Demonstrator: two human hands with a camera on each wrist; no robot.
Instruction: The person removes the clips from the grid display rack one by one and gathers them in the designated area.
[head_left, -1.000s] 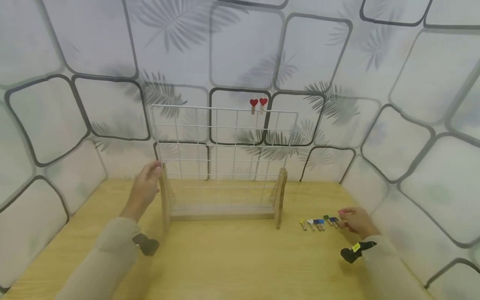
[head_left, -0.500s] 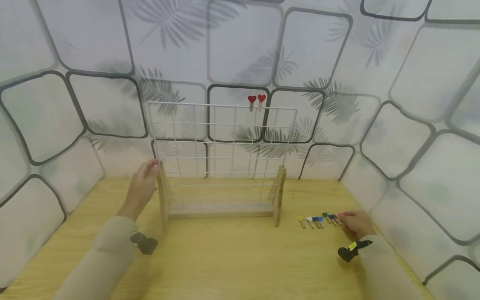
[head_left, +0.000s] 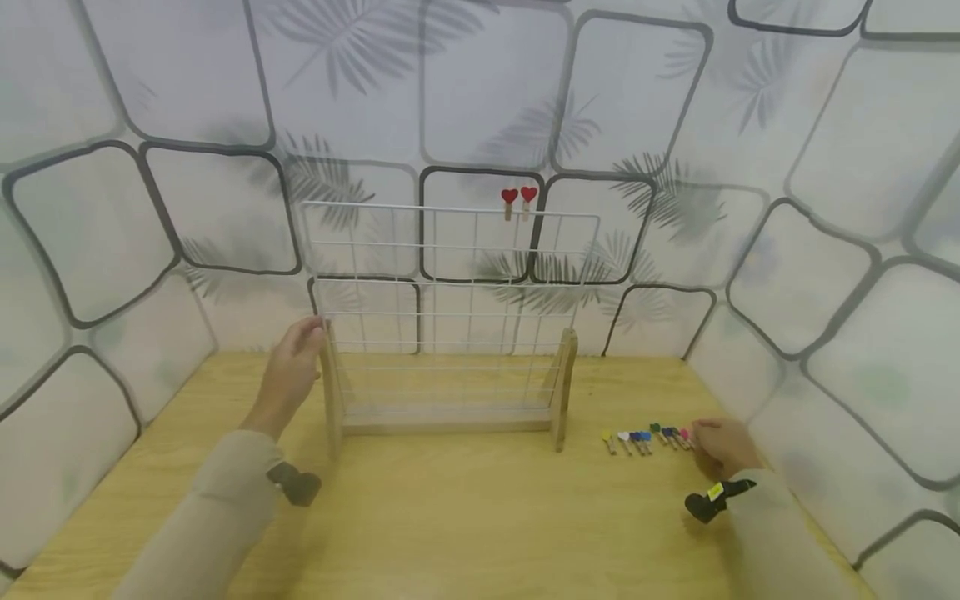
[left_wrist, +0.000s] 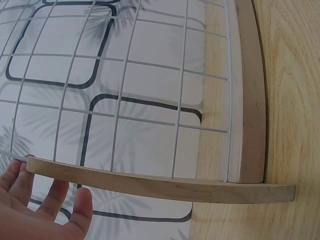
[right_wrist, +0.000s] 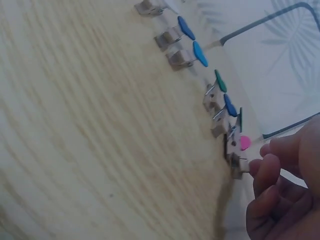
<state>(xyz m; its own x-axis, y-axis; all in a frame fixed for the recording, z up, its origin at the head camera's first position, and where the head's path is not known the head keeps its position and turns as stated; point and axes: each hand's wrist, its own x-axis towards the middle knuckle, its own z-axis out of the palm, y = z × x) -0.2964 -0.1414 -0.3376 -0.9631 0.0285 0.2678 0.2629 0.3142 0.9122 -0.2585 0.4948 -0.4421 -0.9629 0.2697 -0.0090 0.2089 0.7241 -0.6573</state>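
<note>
A white wire grid rack [head_left: 450, 314] stands upright in wooden side posts. My left hand [head_left: 291, 362] holds the top of its left post [left_wrist: 150, 182], fingertips at the post's end and the wire; the other fingers stay apart from the wood. On the table at right lies a row of small wooden clothespins with coloured heads, among them yellow [head_left: 607, 436], white [head_left: 624, 437] and green [right_wrist: 220, 81]. At the row's right end is a pink-headed clothespin [right_wrist: 245, 142]. My right hand [head_left: 723, 443], fingers curled, has a fingertip against that clothespin's wooden end; whether it pinches it is unclear.
Two red heart clothespins [head_left: 518, 197] are clipped on the grid's top wire, right of centre. The yellow wood-grain table [head_left: 465, 517] meets patterned walls [head_left: 840, 283] at the back and right. Black wrist cameras [head_left: 708, 502] hang at both sleeves.
The pink clothespin, at my right fingertips earlier, now lies at the row's right end. My right hand sits slightly farther right of it. My left hand keeps its hold on the post.
</note>
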